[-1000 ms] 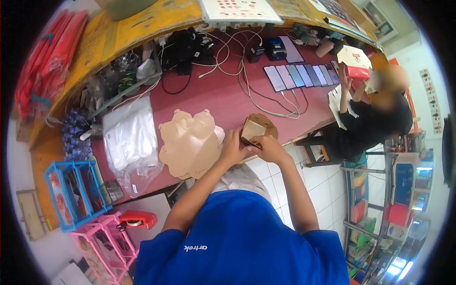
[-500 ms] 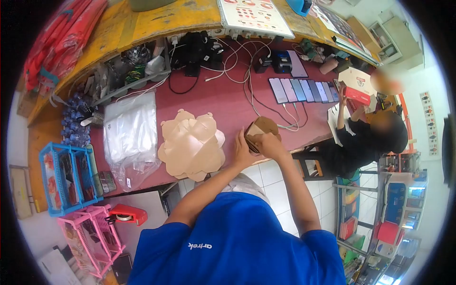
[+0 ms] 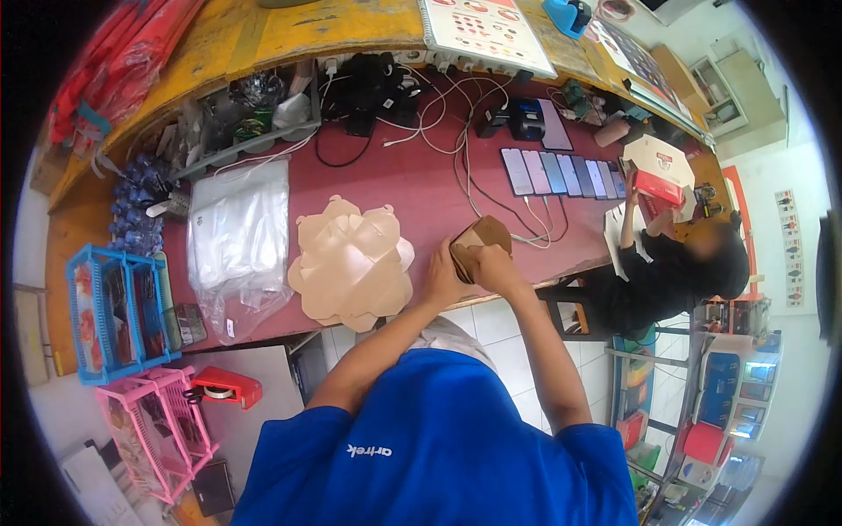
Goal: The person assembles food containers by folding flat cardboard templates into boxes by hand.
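A small brown cardboard box (image 3: 485, 235), partly folded with a flap standing up, is between my hands at the table's front edge. My left hand (image 3: 445, 279) holds its left side with the fingers against the cardboard. My right hand (image 3: 494, 267) is closed on its near side, with some fingertips hidden by the box. Left of my left hand lies a stack of flat brown cardboard blanks (image 3: 351, 263) with scalloped edges. Beyond the box, white and dark cables (image 3: 465, 167) run over the red table (image 3: 395, 180).
A row of phones (image 3: 561, 174) lies at the back right. Clear plastic bags (image 3: 239, 232) lie at the left, near a blue basket (image 3: 114, 316), a pink rack (image 3: 158, 430) and a red tape dispenser (image 3: 230, 386). A seated person (image 3: 675, 272) holds a red and white box (image 3: 658, 175) at the right.
The small box has turned and tilted between my hands, and its opening shows less. The camera view has shifted. The person at the right has lowered the red and white box slightly.
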A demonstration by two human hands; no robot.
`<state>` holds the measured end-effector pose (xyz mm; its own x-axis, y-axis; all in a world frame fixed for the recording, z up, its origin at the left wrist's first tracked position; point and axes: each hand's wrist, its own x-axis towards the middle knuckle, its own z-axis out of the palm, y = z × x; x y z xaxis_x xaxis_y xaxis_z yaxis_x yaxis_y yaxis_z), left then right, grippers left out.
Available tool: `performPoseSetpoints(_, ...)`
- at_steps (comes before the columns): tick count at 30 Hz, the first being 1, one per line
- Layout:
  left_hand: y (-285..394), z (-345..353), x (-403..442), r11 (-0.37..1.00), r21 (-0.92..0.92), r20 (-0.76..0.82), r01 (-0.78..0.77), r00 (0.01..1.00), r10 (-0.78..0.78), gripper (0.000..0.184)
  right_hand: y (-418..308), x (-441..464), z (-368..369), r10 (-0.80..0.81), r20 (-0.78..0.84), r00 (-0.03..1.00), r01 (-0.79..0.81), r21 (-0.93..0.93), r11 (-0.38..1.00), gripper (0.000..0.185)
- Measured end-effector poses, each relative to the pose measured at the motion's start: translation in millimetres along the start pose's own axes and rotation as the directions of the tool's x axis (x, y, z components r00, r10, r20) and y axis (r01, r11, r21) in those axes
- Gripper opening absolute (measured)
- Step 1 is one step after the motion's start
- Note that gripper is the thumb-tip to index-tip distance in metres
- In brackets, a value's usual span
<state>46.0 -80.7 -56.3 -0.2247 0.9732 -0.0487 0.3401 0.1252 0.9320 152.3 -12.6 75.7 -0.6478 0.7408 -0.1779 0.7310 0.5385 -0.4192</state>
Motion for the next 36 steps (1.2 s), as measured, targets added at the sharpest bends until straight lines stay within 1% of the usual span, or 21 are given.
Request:
performPoseSetpoints(3,2,-4,4,1.000,-0.005,0.033,0.016,0.999,-0.016,0.141,10,1,10,-0.005,-0.073,0.997,0.013,0.112,0.994,0.018)
performPoseSetpoints(8,-3,-4,4,1.000,-0.028,0.053,0.006,0.999,-0.005,0.140,13,8,9,-0.024,0.002,1.000,0.024,0.092,0.995,0.017)
performPoseSetpoints(10,-15,0,6,0.992,-0.094,0.001,-0.079,0.997,0.080,0.138,13,12,6,-0.032,0.033,0.999,0.028,0.099,0.995,0.021)
performPoseSetpoints(12,-18,1,5,0.996,-0.063,0.029,-0.060,0.998,0.062,0.132,4,13,6,0.054,0.045,0.998,-0.060,0.147,0.987,0.036)
performPoseSetpoints(13,-19,1,6,0.998,-0.029,0.060,-0.047,0.997,0.049,0.127,1,14,11,0.050,0.048,0.998,-0.056,0.147,0.988,0.036)
performPoseSetpoints(15,-23,7,8,0.995,0.026,0.022,-0.091,0.996,0.091,0.120,-5,14,26,0.046,0.053,0.998,-0.043,-0.059,0.997,0.049)
performPoseSetpoints(17,-21,8,9,0.988,0.080,-0.009,-0.134,0.991,0.135,0.114,-10,12,40,0.115,0.015,0.993,-0.113,-0.083,0.990,0.049)
performPoseSetpoints(19,-13,3,10,0.977,0.169,0.050,-0.131,0.991,0.124,0.105,-10,11,48,0.183,-0.023,0.983,-0.184,-0.105,0.977,0.049)
performPoseSetpoints(22,-42,24,14,0.950,0.244,0.017,-0.196,0.980,0.198,0.109,-3,9,58,0.184,-0.042,0.982,-0.188,-0.130,0.974,0.050)
performPoseSetpoints(23,-38,19,11,0.949,0.245,0.021,-0.197,0.980,0.198,0.109,-3,9,55,0.195,-0.019,0.981,-0.196,-0.113,0.974,0.047)
performPoseSetpoints(25,-16,-2,1,0.981,0.091,-0.013,-0.171,0.985,0.173,0.113,-13,5,43,0.192,0.014,0.981,-0.190,-0.095,0.977,0.044)
performPoseSetpoints(27,-13,-27,-9,0.976,0.109,0.017,-0.189,0.982,0.188,0.114,-44,-8,11,0.049,-0.258,0.965,-0.081,-0.113,0.990,0.035)
performPoseSetpoints(28,-13,-45,-15,0.967,0.122,0.061,-0.223,0.974,0.217,0.115,-53,-12,3,0.038,-0.245,0.969,-0.066,-0.107,0.992,0.035)
performPoseSetpoints(29,-3,-69,-26,0.972,0.109,0.020,-0.209,0.978,0.208,0.091,-61,-15,-2,0.002,-0.342,0.940,0.013,0.042,0.999,0.035)
performPoseSetpoints(30,-8,-91,-32,0.970,0.150,0.005,-0.190,0.982,0.191,0.076,-68,-18,-5,-0.014,-0.442,0.897,0.104,0.181,0.978,0.035)
performPoseSetpoints(31,-18,-113,-42,0.967,0.191,-0.007,-0.169,0.985,0.173,0.062,-84,-24,3,0.057,-0.469,0.881,0.158,0.407,0.900,0.025)
performPoseSetpoints(32,-32,-135,-54,0.971,0.193,-0.101,-0.141,0.981,0.162,0.053,-87,-27,18,0.060,-0.463,0.884,0.157,0.417,0.895,0.025)
performPoseSetpoints(33,-46,-157,-65,0.974,0.194,-0.196,-0.116,0.968,0.154,0.045,-83,-26,42,0.099,-0.312,0.945,0.073,0.497,0.865,0.026)
performPoseSetpoints(34,-63,-176,-74,0.964,0.266,-0.240,-0.017,0.967,0.084,0.047,-78,-25,69,0.128,-0.150,0.980,-0.022,0.560,0.828,0.027)
performPoseSetpoints(35,-78,-189,-80,0.940,0.331,-0.291,0.083,0.957,0.018,0.049,-68,-18,104,0.126,-0.146,0.981,-0.022,0.565,0.825,0.027)
performPoseSetpoints(36,-88,-202,-86,0.938,0.335,-0.293,0.089,0.956,0.014,0.049,-56,-9,144,0.180,-0.129,0.975,-0.095,0.492,0.865,0.028)
